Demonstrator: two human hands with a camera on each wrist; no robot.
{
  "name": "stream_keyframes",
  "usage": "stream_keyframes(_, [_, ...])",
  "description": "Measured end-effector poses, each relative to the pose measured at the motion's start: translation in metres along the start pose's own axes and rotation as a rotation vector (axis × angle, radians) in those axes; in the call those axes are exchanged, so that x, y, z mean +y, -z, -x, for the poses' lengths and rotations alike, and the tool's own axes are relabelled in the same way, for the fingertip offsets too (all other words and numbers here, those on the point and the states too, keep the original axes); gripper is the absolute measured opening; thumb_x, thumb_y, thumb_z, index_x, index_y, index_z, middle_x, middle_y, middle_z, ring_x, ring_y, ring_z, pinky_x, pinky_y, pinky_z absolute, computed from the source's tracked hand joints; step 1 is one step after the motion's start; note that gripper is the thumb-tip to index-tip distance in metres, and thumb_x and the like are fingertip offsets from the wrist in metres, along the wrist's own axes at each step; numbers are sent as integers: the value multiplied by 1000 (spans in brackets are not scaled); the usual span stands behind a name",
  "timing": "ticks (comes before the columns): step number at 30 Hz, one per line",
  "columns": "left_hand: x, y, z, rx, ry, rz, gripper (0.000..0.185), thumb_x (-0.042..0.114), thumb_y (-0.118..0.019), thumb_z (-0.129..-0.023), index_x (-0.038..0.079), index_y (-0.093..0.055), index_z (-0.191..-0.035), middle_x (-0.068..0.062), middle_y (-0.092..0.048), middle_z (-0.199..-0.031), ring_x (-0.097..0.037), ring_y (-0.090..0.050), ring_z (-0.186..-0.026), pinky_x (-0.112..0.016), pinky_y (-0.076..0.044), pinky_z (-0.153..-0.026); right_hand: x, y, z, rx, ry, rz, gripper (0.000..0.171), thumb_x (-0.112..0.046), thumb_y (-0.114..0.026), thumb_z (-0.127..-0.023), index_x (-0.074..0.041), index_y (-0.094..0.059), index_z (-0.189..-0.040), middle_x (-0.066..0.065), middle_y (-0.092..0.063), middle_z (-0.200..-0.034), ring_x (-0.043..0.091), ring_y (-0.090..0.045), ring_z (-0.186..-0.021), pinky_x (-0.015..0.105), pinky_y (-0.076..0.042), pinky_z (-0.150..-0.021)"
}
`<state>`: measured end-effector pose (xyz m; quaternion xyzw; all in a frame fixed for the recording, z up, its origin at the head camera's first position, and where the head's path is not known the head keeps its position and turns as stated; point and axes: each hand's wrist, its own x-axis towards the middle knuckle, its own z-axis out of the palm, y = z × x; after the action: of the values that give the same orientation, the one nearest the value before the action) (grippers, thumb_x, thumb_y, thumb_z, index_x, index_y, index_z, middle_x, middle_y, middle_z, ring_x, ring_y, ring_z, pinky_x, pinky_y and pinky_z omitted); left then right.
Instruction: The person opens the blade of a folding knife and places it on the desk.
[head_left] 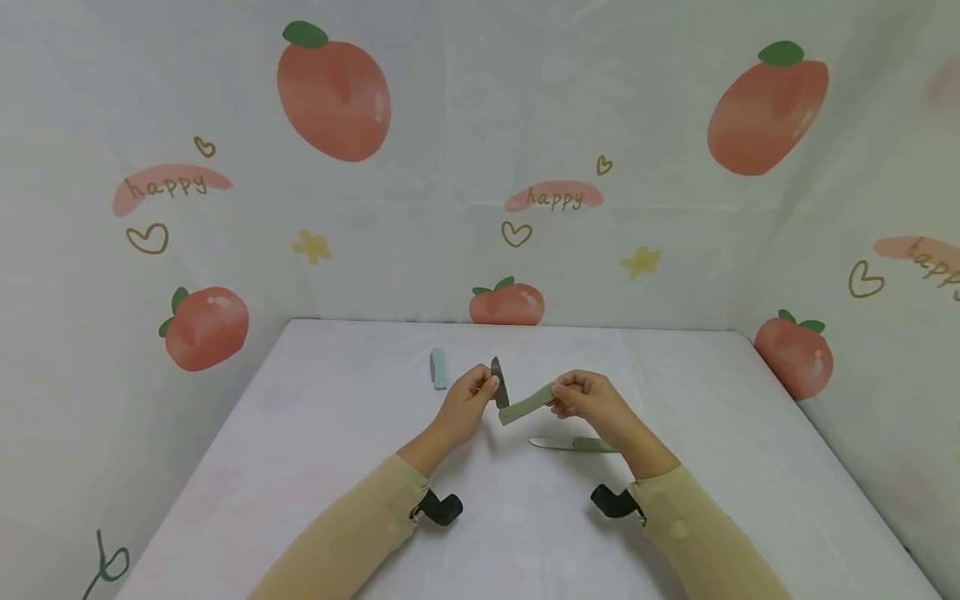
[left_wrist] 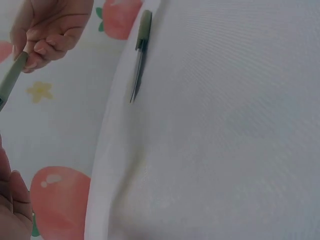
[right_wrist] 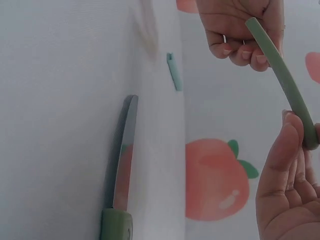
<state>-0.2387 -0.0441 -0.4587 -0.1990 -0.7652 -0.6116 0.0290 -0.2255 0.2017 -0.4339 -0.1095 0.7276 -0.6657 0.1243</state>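
Both hands hold a folding knife with a green handle [head_left: 527,404] above the table. Its dark blade [head_left: 500,392] stands up at an angle from the pivot, partly folded out. My left hand [head_left: 467,404] pinches the blade between thumb and fingers. At the far end of the handle, my right hand [head_left: 592,400] grips it with thumb and fingertips. In the right wrist view the handle [right_wrist: 282,80] spans from one hand to the other. A second green-handled folding knife [head_left: 555,444] lies unfolded on the table, its handle partly hidden behind the right wrist.
A pale teal folding knife [head_left: 438,369] lies folded farther back, left of the hands. White cloth covers the table [head_left: 315,467]. A printed curtain [head_left: 450,125] with fruit pictures rises behind and along the sides.
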Motion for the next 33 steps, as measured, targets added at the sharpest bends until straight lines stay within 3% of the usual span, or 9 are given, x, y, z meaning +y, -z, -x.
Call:
stream_keyframes(5, [2,2,3,24,19,17,20,7,-51,-104,-1,-52,-86,-13,-57,-84,-18,-52,-83,-28,-42,-76,2,1,1,4,-5,-41,16,-11,-61,-100,4,-58,-102,5,-71,-87,14,-66,-78,28,-56,-74])
stream_keyframes(9, [21,8,8,-26,35,33,17,3,-50,-104,-7,-53,-89,-19,-60,-84,-27,-57,-84,-28,-47,-77,4,2,1,8,-9,-48,14,-10,-61,-100,4,-58,-102,4,-71,-85,13,-67,-77,28,-56,-74])
stream_keyframes(12, [31,12,11,-70,46,45,14,1,-50,-103,-8,-54,-93,-18,-63,-83,-25,-59,-83,-32,-51,-80,3,2,0,9,-17,-43,15,-8,-60,-100,5,-58,-105,4,-71,-85,13,-67,-76,28,-56,-74])
stream_keyframes(19, [-1,11,6,-109,117,63,9,3,-56,-101,-5,-53,-103,-14,-69,-85,-9,-61,-80,-27,-50,-78,2,2,0,-6,-28,-2,23,-7,-60,-100,12,-57,-110,5,-70,-85,13,-66,-76,27,-55,-71])
stream_keyframes(26, [0,13,6,-176,133,31,22,7,-64,-97,-2,-48,-109,-17,-72,-84,-26,-68,-79,-25,-42,-66,3,6,1,-40,-39,75,23,-10,-65,-97,10,-59,-108,4,-70,-84,13,-68,-77,28,-56,-72])
stream_keyframes(33, [1,19,2,-221,166,-24,19,8,-65,-97,4,-49,-107,-8,-73,-79,-12,-64,-72,-28,-41,-67,0,9,1,-116,-48,130,23,-10,-65,-97,10,-60,-107,5,-69,-84,15,-66,-77,31,-56,-74])
